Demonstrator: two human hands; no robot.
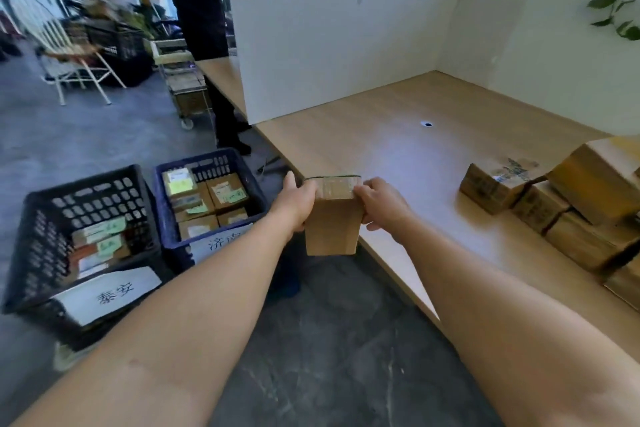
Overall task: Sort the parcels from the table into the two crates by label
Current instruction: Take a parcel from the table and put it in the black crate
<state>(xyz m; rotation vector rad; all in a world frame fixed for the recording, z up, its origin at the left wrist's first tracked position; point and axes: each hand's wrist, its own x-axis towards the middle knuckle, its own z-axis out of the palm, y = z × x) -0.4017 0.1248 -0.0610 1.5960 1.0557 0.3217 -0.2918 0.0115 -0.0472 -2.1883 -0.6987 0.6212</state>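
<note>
I hold a small brown cardboard parcel in front of me, at the near edge of the wooden table. My left hand grips its left side and my right hand grips its right side. Its label is not visible from here. On the floor to the left stand two dark crates with paper signs: the nearer black crate and the blue crate, each holding several labelled parcels. More cardboard parcels are piled on the table at the right.
A white partition board stands upright across the table's back and right. A person in dark clothes stands at the table's far left end beside a wheeled cart. A white chair and clutter sit at the far left.
</note>
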